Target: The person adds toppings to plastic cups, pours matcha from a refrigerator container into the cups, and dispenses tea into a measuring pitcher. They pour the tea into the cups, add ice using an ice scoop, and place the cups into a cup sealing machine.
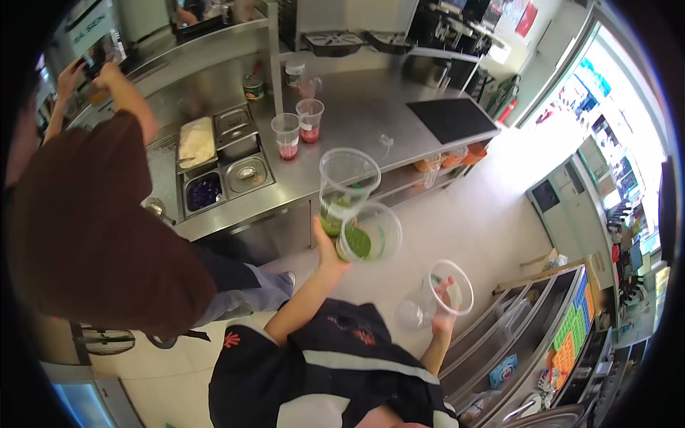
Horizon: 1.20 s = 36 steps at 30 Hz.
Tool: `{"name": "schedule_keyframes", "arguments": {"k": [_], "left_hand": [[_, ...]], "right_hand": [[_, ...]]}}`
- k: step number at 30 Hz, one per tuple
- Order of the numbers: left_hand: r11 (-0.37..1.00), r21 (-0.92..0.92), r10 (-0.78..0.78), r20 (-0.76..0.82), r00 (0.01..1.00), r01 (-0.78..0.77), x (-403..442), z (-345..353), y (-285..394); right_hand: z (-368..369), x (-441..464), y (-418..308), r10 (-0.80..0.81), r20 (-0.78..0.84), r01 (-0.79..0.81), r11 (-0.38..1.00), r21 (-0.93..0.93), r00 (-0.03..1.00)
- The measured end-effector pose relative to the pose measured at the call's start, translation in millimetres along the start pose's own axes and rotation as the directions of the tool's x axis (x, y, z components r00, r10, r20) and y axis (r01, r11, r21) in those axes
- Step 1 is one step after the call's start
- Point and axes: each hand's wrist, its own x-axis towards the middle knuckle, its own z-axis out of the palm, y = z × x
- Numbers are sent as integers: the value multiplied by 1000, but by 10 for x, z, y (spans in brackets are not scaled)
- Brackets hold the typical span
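Observation:
My left hand (pixel 327 248) is wrapped around two clear plastic cups in front of the counter. The taller-looking cup (pixel 349 178) has green stuff low inside it. Beside it, the nearer cup (pixel 389 232) is tilted so its open mouth faces me, with thick green stuff at its bottom. Lower right, my right hand (pixel 444 303) grips a clear plastic piece with a pale round rim (pixel 469 299). Whether this is a cup or a domed lid I cannot tell; several fingers show through it.
On the steel counter (pixel 357 93) stand cups with red contents (pixel 287 139), a black mat (pixel 453 120) and inset food pans (pixel 246 175). A co-worker in a brown shirt (pixel 107 235) stands close on the left. A shelved rack (pixel 514 321) is at the right.

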Motion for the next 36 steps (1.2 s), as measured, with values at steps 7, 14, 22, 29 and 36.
{"name": "schedule_keyframes", "arguments": {"k": [7,14,22,29,36], "left_hand": [[984,47,173,-103,979,-169,1147,354,307],[808,-40,554,-291,780,-588,1995,819,560],[547,-20,779,-354,518,-837,2358,1029,642],[523,148,830,-314,462,-839,2601,895,477],[549,454,719,172,674,-701,2877,70,556]], "right_hand": [[254,1880,675,117,49,-97,951,-295,992],[1222,3941,1671,129,318,142,696,-703,939],[1663,4931,2452,255,457,59,821,-568,852],[1669,4582,1570,407,896,-329,883,-336,177],[1755,4845,1567,188,907,59,972,-226,376]]}}
